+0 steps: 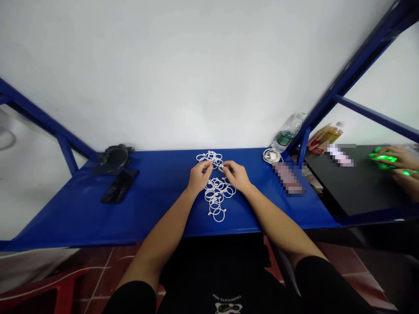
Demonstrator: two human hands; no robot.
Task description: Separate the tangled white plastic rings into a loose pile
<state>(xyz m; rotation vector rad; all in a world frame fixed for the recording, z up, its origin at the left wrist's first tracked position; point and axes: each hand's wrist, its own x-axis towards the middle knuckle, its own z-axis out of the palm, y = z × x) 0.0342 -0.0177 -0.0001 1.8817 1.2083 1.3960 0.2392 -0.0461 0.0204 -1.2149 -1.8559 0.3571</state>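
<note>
My left hand is closed in a pinch on a thin white ring with a small tab. From the other side, the fingertips of my right hand press together on the same small white piece. Fingers partly cover it, so its exact shape is hard to see. Below my hands lies a loose heap of similar white rings, overlapping one another on the blue table. A smaller cluster of white rings sits just beyond my fingertips, near the wall.
At left are a black round object and a dark phone-like slab. Right of the rings stand a coiled white cable, a water bottle and a blurred flat item. Another person's hands rest over green lights beyond the blue frame.
</note>
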